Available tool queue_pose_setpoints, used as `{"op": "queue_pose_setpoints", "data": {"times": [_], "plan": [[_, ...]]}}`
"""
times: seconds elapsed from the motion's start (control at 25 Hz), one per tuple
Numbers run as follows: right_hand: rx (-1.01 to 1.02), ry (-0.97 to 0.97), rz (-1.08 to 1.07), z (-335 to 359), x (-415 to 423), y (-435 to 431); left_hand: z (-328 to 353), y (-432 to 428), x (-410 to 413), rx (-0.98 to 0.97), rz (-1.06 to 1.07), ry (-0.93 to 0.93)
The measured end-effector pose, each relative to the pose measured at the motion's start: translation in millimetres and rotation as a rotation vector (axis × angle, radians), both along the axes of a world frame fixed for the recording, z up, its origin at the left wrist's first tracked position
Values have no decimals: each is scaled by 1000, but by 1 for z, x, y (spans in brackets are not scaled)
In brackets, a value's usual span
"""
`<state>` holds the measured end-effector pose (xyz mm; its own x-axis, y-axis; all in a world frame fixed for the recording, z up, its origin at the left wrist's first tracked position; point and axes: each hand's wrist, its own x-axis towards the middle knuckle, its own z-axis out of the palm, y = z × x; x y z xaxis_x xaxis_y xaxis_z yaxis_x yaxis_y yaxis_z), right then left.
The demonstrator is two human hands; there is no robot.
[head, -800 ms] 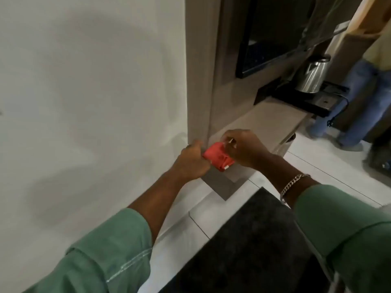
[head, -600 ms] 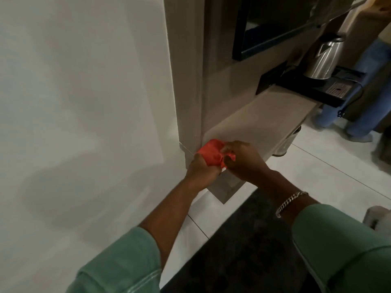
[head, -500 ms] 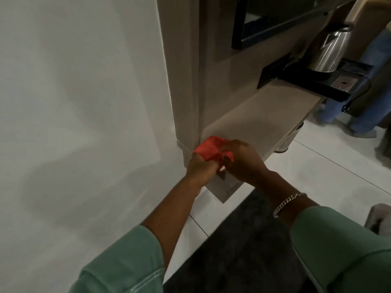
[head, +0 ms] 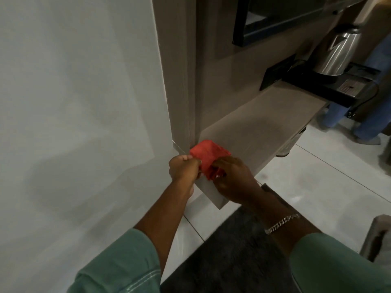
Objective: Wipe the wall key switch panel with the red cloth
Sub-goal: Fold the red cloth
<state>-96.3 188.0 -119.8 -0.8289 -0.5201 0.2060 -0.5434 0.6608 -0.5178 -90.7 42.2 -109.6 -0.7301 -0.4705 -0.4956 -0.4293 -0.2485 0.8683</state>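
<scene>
Both hands hold a crumpled red cloth [head: 208, 154] over the near corner of a beige wooden shelf [head: 260, 127]. My left hand [head: 183, 168] pinches the cloth's left edge in a closed fist. Beside it, my right hand [head: 232, 176] grips the bunched lower right part of the cloth. No wall key switch panel shows in this view.
A white wall [head: 80, 102] fills the left. On the shelf's far end stand a steel kettle [head: 336, 53] and a black tray [head: 330, 85]. A dark screen [head: 275, 15] hangs above. A person in jeans [head: 374, 115] stands at the right. A dark mat [head: 232, 256] covers the tiled floor.
The view has shifted left and down toward the shelf corner. Both hands stay on the red cloth, which is now spread a little wider between them.
</scene>
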Motion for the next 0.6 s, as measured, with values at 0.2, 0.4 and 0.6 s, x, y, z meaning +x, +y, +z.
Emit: {"op": "queue_pose_setpoints", "data": {"times": [0.2, 0.4, 0.6], "plan": [[-38, -63, 21, 3, 36, -16, 17, -14, 36, -28, -66, 60], [-51, 105, 127, 28, 91, -67, 45, -65, 93, -122, 4, 149], [-10, 403, 170, 81, 159, -170, 100, -157, 180, -289, 70, 227]]}}
